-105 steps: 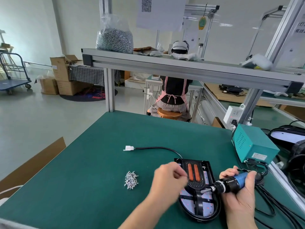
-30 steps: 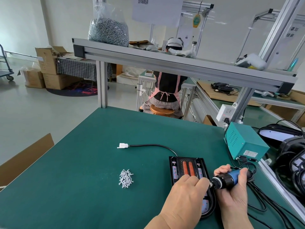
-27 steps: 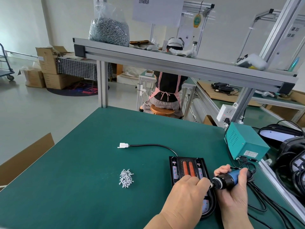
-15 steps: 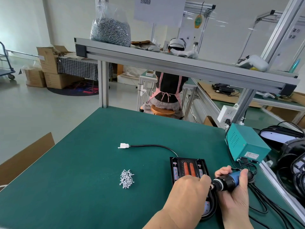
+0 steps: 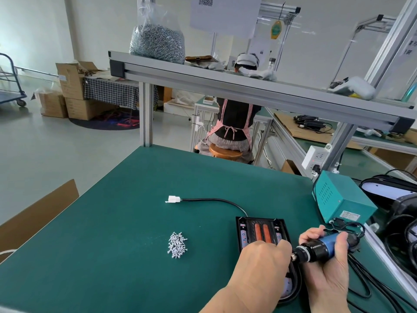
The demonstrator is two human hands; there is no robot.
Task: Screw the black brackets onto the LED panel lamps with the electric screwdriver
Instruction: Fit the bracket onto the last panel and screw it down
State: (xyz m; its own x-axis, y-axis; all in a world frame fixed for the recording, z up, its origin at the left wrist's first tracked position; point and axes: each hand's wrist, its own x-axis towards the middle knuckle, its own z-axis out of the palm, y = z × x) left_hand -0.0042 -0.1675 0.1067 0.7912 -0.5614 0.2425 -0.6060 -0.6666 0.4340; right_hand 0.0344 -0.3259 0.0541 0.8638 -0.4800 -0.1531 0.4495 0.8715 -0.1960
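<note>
From where I stand the work sits low at the near right of the desk. The right grip is closed full round the blue-and-black barrel of the electric screwdriver, whose nose points leftward into the left grip. That left grip lies knuckles-up over the middle of the LED panel lamp, fingers curled down at the driver's tip; whether they pinch a screw or only steady the bit I cannot tell, since the hand covers it. The black bracket must be under there too, and I can't make it out. Only the lamp's far end with its two orange strips shows beyond the left grip, and its rounded near end below it.

As for progress, I'd judge this to be mid-fastening on one lamp, a screw being seated or driven. A small heap of loose screws waits to the left of the left grip, so more screws look due. The lamp's cable runs off beyond the grips to a white connector. Past the right grip, by the teal power box, further lamps are stacked; whether those are finished I cannot say.
</note>
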